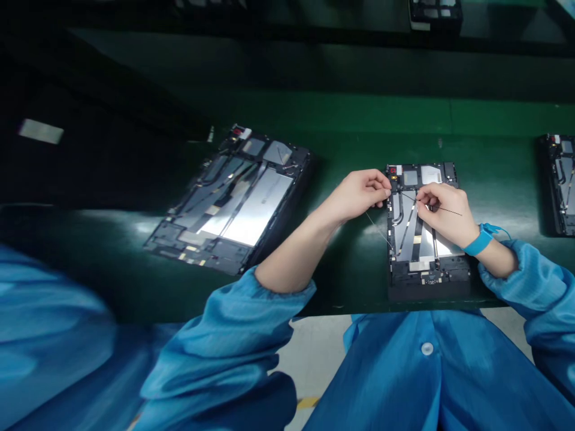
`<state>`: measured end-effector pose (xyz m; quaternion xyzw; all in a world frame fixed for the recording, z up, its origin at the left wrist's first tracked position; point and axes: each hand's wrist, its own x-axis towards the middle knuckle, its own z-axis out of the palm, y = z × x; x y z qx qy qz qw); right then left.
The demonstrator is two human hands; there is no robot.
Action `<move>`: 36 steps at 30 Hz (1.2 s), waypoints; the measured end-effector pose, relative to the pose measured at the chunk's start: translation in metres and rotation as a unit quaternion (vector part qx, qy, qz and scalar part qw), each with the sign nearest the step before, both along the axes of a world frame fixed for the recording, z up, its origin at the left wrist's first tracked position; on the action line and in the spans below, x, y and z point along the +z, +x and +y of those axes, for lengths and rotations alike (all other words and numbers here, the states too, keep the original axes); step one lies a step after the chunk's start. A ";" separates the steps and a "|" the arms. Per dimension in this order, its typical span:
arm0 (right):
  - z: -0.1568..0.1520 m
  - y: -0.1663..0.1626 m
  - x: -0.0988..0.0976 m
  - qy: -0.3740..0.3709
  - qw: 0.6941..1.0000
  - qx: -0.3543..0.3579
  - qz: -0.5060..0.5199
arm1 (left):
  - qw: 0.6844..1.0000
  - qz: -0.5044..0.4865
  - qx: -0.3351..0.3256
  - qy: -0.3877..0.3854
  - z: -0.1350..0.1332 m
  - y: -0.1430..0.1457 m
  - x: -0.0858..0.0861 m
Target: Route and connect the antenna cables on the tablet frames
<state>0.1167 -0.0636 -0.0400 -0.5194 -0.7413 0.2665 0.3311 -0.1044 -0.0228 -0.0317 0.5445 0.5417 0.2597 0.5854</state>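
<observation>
An opened tablet (406,239) lies in front of me, with its silver battery plates, black ribbon cables and circuit parts showing. At its upper left edge, my left hand (366,193) is closed in a pinch on a thin wire (378,229), which hangs down toward the tablet's left side. Over the tablet's middle, my right hand (444,209) pinches a thin black wire (450,211), and its loose end sticks out to the right across the back of the fingers. Whether both hands hold one wire I cannot tell. A blue band (480,240) circles my right wrist.
On the left, a second opened tablet (251,203) lies tilted on a dark stack. Another device (563,185) is cut off at the right edge. A raised shelf (336,66) runs along the back, bearing a black device (435,11). A co-worker's blue sleeve (49,341) is at lower left.
</observation>
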 end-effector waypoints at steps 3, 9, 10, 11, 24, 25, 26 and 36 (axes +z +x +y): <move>0.000 0.000 0.001 -0.008 1.000 -0.002 -0.006 | 1.000 -0.019 -0.016 -0.008 0.001 -0.005 0.001; 0.001 0.000 0.001 -0.014 1.000 0.000 0.002 | 0.999 -0.005 -0.046 -0.023 0.006 -0.008 0.006; 0.001 0.000 0.000 -0.015 1.000 0.000 0.002 | 0.998 -0.002 -0.050 -0.026 0.008 -0.008 0.007; 0.001 0.001 0.000 -0.014 1.000 0.001 0.003 | 0.998 0.000 -0.051 -0.028 0.009 -0.007 0.008; 0.000 0.001 0.001 -0.019 1.000 0.001 0.006 | 0.999 -0.001 -0.031 -0.041 0.010 -0.007 0.007; 0.000 0.001 0.000 -0.016 1.000 0.001 0.007 | 0.999 0.003 -0.034 -0.040 0.011 -0.008 0.007; 0.000 0.001 0.000 -0.010 1.000 0.003 0.007 | 0.998 0.004 -0.038 -0.040 0.012 -0.008 0.008; 0.001 0.001 -0.007 0.032 0.999 0.019 0.007 | 0.997 -0.033 0.022 -0.067 0.006 -0.002 0.006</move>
